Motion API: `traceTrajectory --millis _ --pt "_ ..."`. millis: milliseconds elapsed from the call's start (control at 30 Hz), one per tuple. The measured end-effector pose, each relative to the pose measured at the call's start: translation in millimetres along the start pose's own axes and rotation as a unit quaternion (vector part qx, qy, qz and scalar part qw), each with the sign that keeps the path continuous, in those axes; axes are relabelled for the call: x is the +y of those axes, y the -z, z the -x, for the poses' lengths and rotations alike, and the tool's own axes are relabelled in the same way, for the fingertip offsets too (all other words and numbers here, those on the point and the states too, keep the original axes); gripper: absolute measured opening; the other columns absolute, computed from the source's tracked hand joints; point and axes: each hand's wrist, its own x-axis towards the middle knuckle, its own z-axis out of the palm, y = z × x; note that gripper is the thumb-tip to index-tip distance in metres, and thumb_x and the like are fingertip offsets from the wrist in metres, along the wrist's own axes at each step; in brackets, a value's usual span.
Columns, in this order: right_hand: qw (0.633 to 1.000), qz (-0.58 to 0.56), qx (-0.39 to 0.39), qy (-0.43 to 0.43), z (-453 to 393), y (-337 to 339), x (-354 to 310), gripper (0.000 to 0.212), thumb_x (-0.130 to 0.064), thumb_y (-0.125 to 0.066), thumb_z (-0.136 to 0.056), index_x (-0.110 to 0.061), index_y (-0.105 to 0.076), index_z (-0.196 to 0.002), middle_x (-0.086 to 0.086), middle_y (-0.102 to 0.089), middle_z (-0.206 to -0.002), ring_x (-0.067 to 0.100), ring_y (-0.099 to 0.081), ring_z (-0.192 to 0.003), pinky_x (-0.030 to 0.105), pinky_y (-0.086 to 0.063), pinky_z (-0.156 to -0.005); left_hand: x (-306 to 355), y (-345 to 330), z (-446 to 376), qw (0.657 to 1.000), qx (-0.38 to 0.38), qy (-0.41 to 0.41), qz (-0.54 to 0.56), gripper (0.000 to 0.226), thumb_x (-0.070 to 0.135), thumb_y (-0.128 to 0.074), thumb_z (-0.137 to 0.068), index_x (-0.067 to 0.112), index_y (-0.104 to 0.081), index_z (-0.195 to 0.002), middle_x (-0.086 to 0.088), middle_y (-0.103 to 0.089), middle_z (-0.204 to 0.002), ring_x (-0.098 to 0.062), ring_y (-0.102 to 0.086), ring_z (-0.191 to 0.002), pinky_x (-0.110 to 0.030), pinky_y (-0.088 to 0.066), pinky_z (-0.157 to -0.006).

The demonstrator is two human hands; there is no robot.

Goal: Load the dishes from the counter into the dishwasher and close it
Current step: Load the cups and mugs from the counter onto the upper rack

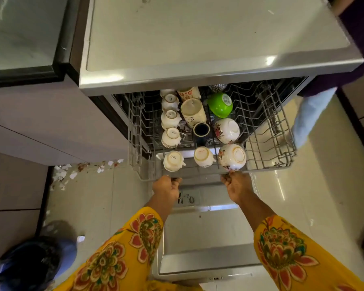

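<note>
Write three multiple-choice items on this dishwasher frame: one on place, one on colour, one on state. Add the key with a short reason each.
1. Where do the two hands grip?
A. The front edge of the upper rack
B. The counter top
C. The green bowl

2. What colour is the one plain bright bowl in the rack?
A. Red
B. Green
C. Blue

3. How do the white cups in the left column sit?
A. Upright, mouths up
B. Stacked inside each other
C. Upside down, bases up

Key:
1 A: the left hand and right hand both close on the front edge of the upper rack, which is pulled out over the open door.
2 B: the green bowl sits tilted behind two flowered white bowls.
3 C: each of the white cups shows its printed base to the camera.
</note>
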Motion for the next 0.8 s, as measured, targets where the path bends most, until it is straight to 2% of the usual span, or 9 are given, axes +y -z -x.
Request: traceTrajectory --millis 67,100,233,333,467,533,600,700,800 --pt "1.000 0.019 -0.015 0.001 -7 -13 -12 0.032 0.006 -0.041 -0.094 -0.002 -0.051 -0.123 0.009 -0.055 -0.082 0.016 -0.051 -0.071 0.029 -0.049 -0.071 17 -13 -10 1.000 -0.006 -0.006 -0.013 0.038 0.000 -0.033 -0.100 -0.004 -0.033 -0.138 -0.023 -0.054 -0.101 -0.028 -0.053 -0.073 -0.027 -0.050 -0.059" --pt "0.999 0.027 -0.025 0.002 -10 -21 -18 0.032 0.006 -0.041 -0.094 -0.004 -0.051 -0.123 0.009 -0.056 -0.083 0.016 -0.052 -0.072 0.029 -0.050 -0.072 24 -20 -14 1.000 -0.015 -0.006 -0.019 0.038 0.001 -0.036 -0.100 -0.005 -0.035 -0.137 -0.022 -0.053 -0.104 -0.029 -0.054 -0.079 -0.025 -0.050 -0.062" --pt "0.999 0.043 -0.027 0.011 -26 -50 -39 0.033 0.003 -0.038 -0.097 -0.003 -0.049 -0.127 0.009 -0.054 -0.079 0.015 -0.050 -0.067 0.041 -0.043 -0.103 46 -50 -25 0.999 -0.043 -0.014 -0.029 0.034 0.002 -0.043 -0.097 -0.004 -0.045 -0.130 -0.021 -0.054 -0.120 -0.028 -0.058 -0.098 -0.029 -0.048 -0.076" --pt "0.998 0.047 -0.026 0.018 -42 -69 -53 0.032 0.003 -0.039 -0.097 0.002 -0.048 -0.128 0.009 -0.051 -0.076 0.015 -0.047 -0.066 0.045 -0.038 -0.108 58 -69 -32 0.997 -0.069 -0.042 0.004 0.022 -0.003 -0.046 -0.095 0.005 -0.051 -0.115 -0.016 -0.054 -0.109 -0.023 -0.055 -0.076 -0.031 -0.049 -0.064" --pt "0.998 0.034 -0.041 0.020 -62 -96 -69 0.024 0.004 -0.035 -0.098 -0.001 -0.052 -0.115 0.009 -0.052 -0.078 0.018 -0.049 -0.067 0.046 -0.039 -0.107 77 -91 -43 0.995 -0.073 -0.064 0.022 0.019 -0.005 -0.042 -0.095 0.009 -0.050 -0.085 -0.013 -0.055 -0.084 -0.024 -0.052 -0.069 -0.029 -0.046 -0.061" --pt "0.999 0.037 -0.031 0.021 -68 -108 -73 0.024 0.004 -0.035 -0.097 -0.003 -0.050 -0.115 0.011 -0.054 -0.085 0.021 -0.054 -0.073 0.041 -0.050 -0.096 86 -100 -47 0.995 -0.065 -0.071 0.021 0.013 -0.002 -0.043 -0.096 0.005 -0.053 -0.098 -0.015 -0.058 -0.093 -0.029 -0.057 -0.079 -0.030 -0.049 -0.066" --pt "0.999 0.028 -0.019 0.028 -73 -114 -72 0.036 0.006 -0.035 -0.096 -0.003 -0.043 -0.130 0.015 -0.055 -0.102 0.027 -0.057 -0.092 0.036 -0.052 -0.083 92 -105 -52 0.996 -0.056 -0.061 0.026 0.023 0.001 -0.047 -0.095 0.005 -0.049 -0.118 -0.018 -0.058 -0.104 -0.031 -0.058 -0.085 -0.029 -0.054 -0.063" --pt "0.999 0.021 -0.006 0.032 -72 -117 -70 0.041 0.008 -0.036 -0.095 -0.002 -0.041 -0.134 0.018 -0.051 -0.108 0.025 -0.056 -0.085 0.039 -0.048 -0.085 93 -107 -51 0.997 -0.039 -0.056 0.024 0.018 0.004 -0.049 -0.094 0.008 -0.046 -0.112 -0.016 -0.055 -0.095 -0.024 -0.053 -0.067 -0.021 -0.050 -0.040" --pt "0.999 0.017 -0.003 0.027 -72 -117 -71 0.041 0.008 -0.037 -0.095 -0.002 -0.040 -0.135 0.019 -0.052 -0.109 0.028 -0.057 -0.094 0.038 -0.049 -0.084 92 -109 -51 0.997 -0.027 -0.069 0.039 0.023 0.004 -0.049 -0.094 0.007 -0.049 -0.117 -0.017 -0.053 -0.102 -0.022 -0.051 -0.062 -0.019 -0.047 -0.037"
